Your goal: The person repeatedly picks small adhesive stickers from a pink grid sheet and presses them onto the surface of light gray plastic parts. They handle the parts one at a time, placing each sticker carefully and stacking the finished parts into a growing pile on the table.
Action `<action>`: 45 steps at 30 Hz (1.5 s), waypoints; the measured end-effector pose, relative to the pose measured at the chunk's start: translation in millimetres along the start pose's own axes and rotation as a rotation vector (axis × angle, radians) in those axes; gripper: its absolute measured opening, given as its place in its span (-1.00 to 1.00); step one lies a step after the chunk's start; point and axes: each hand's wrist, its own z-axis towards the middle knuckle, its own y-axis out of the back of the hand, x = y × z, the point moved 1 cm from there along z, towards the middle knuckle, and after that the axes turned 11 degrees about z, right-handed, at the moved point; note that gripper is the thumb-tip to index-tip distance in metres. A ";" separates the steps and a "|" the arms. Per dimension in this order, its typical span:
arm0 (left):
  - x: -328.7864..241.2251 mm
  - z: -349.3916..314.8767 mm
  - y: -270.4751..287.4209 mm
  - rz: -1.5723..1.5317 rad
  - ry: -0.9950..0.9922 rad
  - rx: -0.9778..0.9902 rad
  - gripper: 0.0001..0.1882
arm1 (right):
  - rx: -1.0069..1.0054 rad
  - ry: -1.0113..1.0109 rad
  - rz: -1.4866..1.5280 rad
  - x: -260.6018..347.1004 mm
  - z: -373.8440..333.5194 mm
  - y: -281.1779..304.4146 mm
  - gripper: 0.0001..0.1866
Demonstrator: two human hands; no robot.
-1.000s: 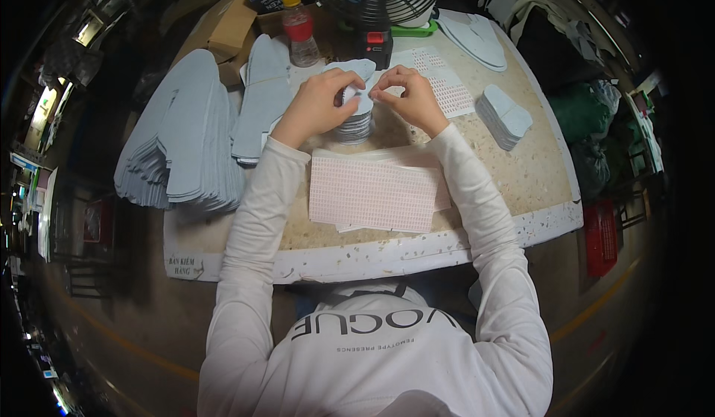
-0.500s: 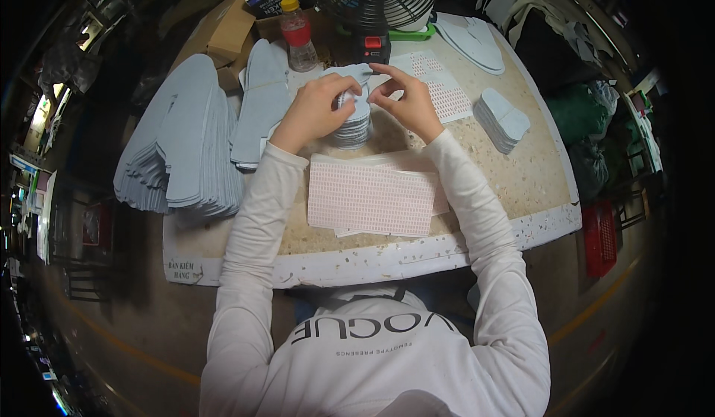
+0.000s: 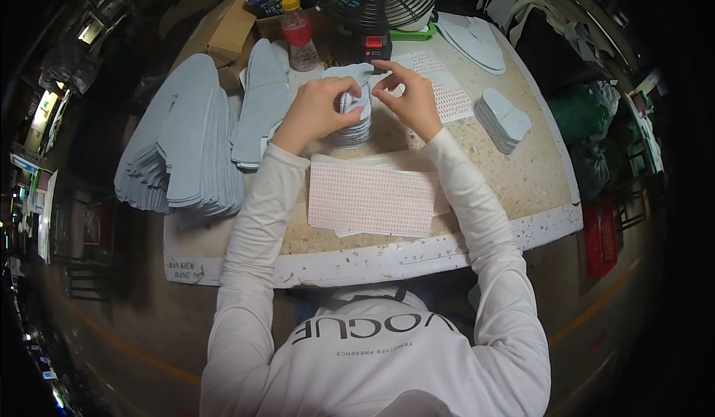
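Note:
A stack of grey-blue flat cut pieces with rounded ends stands at the middle of the table. My left hand curls around its left side, thumb and forefinger bent over the top with a gap between them. Its other fingers are partly hidden. Right of the stack, my right hand has thumb and forefinger apart, the forefinger tip beside the far corner of the top piece. I see nothing between those two fingers. Nearer to me lie white label sheets covered in small red print.
Tall stacks of larger grey-blue pieces and a banded bundle stand left. A bottle and a fan are behind. Right are another label sheet, a small stack and large flat pieces.
My left thumb has moved right across the stack's top, opening away from the forefinger. My right hand has shifted slightly right.

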 end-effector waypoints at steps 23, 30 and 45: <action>8.9 2.8 -7.9 -0.022 -0.118 -0.121 -0.79 | 0.087 -0.075 0.407 2.3 -3.8 -4.7 -0.20; 6.2 0.1 -9.5 0.033 -0.123 -0.092 -0.62 | 0.078 0.004 0.224 7.6 -6.2 -8.3 -0.23; 13.2 3.0 -5.9 -0.056 -0.107 -0.075 -0.79 | 0.107 -0.143 0.433 -6.2 -1.6 -2.6 -0.38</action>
